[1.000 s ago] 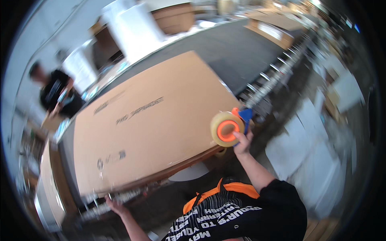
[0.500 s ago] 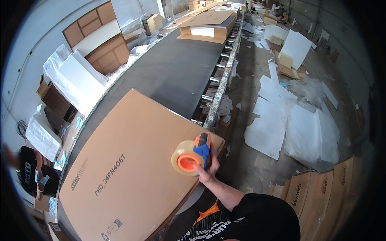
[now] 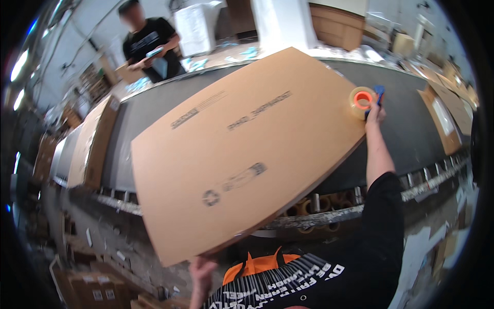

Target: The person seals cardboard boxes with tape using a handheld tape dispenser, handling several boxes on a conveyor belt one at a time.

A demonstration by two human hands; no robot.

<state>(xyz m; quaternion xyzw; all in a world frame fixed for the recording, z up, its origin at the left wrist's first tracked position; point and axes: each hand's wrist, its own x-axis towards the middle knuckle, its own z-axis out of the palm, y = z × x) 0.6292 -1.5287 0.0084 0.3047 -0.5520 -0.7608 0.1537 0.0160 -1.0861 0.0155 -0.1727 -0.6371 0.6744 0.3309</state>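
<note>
A large flat cardboard box (image 3: 247, 149) lies slantwise across the dark conveyor belt, printed side up. Its near left corner juts out past the belt's near edge. My right hand (image 3: 376, 114) is closed round a blue-and-orange tape dispenser (image 3: 362, 102) carrying a roll of clear tape, at the box's far right corner. Beside the near edge of the box, by that jutting corner, is my left hand (image 3: 202, 270). Its fingers are blurred and partly hidden, so their hold on the edge is unclear.
Another cardboard box (image 3: 92, 144) sits on the belt at left, and an open carton (image 3: 442, 116) at right. Metal rollers and a rail (image 3: 329, 213) line the near side, with tape rolls below. Across the belt stands a person (image 3: 152, 44) holding a small device.
My view has swung left, so the belt now runs crosswise. The box looks turned relative to the belt. My left hand has come into view; the right still grips the tape dispenser.
</note>
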